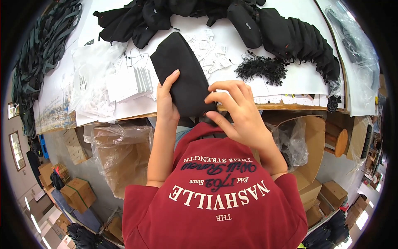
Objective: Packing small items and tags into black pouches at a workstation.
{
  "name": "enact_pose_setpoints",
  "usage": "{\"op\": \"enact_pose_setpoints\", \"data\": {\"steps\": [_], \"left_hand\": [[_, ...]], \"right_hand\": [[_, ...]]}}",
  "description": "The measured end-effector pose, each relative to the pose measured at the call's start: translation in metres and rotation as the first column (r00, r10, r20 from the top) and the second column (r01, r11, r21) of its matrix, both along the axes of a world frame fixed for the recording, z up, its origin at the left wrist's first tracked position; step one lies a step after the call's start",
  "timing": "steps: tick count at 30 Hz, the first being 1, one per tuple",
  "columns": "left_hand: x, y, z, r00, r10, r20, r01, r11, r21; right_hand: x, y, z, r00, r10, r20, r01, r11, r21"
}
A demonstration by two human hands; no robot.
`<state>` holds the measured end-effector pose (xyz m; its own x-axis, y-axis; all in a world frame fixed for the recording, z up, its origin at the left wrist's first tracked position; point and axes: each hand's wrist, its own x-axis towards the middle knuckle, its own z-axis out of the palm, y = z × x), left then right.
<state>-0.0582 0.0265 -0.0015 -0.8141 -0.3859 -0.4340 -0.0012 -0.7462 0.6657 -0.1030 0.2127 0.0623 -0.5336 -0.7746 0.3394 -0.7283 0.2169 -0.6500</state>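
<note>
Black pouch (180,74), flat, elongated, plain fabric, tilted, held over the bench (302,79) front edge. Pouch pile (277,33) along the far side; dark straps (41,66) far left; clear plastic (91,79) and white cards (137,85) left; black cords (259,68) right; white labels (213,56) behind, partly hidden by the pouch. Left hand (167,98) clamped on pouch, thumb on top. Right hand (237,108) at its lower right edge, fingers and thumb apart; can't tell if gripping.
</note>
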Motion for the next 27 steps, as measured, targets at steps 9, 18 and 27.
{"op": "enact_pose_setpoints", "data": {"steps": [9, 18, 27], "left_hand": [[0.024, 0.007, 0.002, 0.966, -0.219, -0.136, 0.244, 0.948, 0.205], [0.032, -0.040, 0.010, 0.872, -0.460, -0.165, 0.183, 0.621, -0.762], [0.026, -0.037, 0.012, 0.868, -0.495, -0.032, 0.171, 0.360, -0.917]], "right_hand": [[-0.009, 0.008, -0.026, 0.982, -0.189, -0.016, 0.189, 0.982, 0.001], [-0.014, 0.021, -0.027, 0.756, -0.023, 0.654, 0.260, 0.928, -0.268], [-0.048, 0.048, -0.035, 0.776, -0.023, 0.630, 0.059, 0.998, -0.036]]}}
